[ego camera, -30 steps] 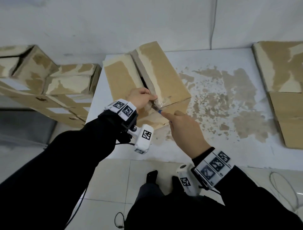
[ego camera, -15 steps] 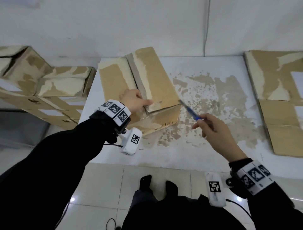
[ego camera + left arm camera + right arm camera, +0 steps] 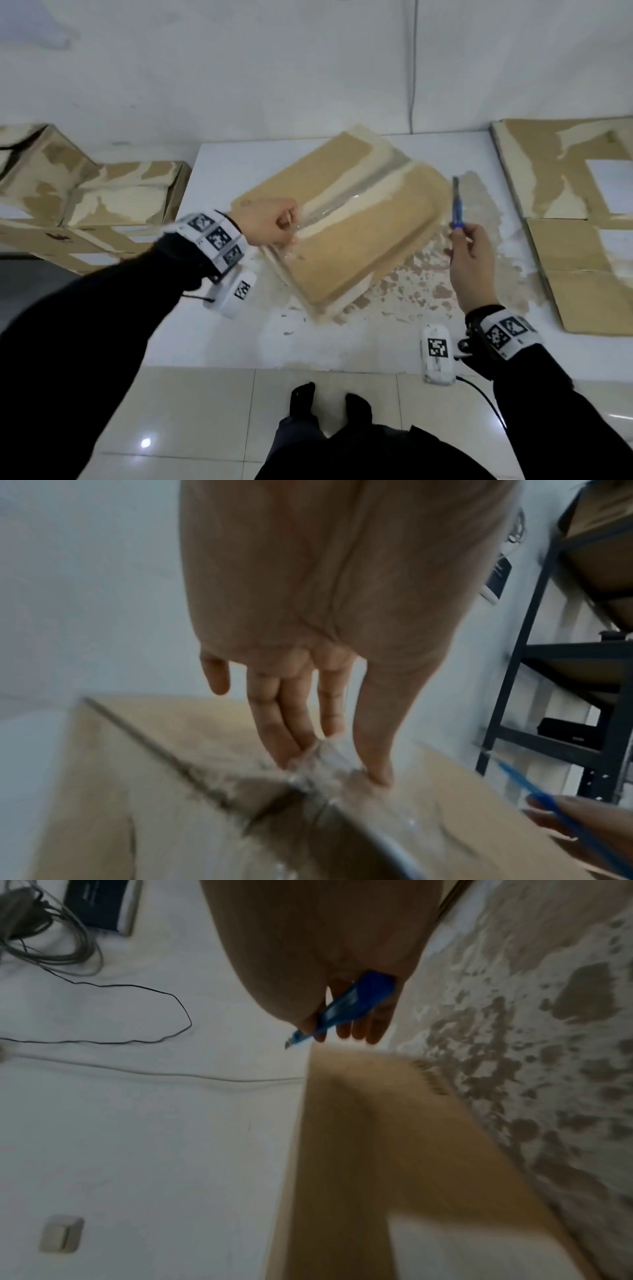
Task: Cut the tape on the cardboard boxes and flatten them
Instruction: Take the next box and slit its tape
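Note:
A brown cardboard box (image 3: pixel 346 246) lies slanted on the white table (image 3: pixel 342 346), with a strip of clear tape (image 3: pixel 342 198) along its top seam. My left hand (image 3: pixel 291 233) is at the box's near-left edge. In the left wrist view its fingers (image 3: pixel 287 739) and thumb pinch the crumpled end of the tape (image 3: pixel 325 753). My right hand (image 3: pixel 462 236) is off the box to the right and grips a blue utility knife (image 3: pixel 457 205) with the blade pointing up. The right wrist view shows the knife (image 3: pixel 352 1001) in my curled fingers, above the box's corner (image 3: pixel 394 1150).
Flattened cardboard sheets (image 3: pixel 575 212) lie at the table's right side. More boxes (image 3: pixel 89 195) are stacked left of the table. Torn paper residue (image 3: pixel 428 274) covers the tabletop. A black metal shelf (image 3: pixel 548 669) stands nearby, and cables (image 3: pixel 103 1015) are in view.
The box has been swung round so its seam runs diagonally. My right hand drew the knife away to the right and turned it upright. My left hand shifted onto the tape end.

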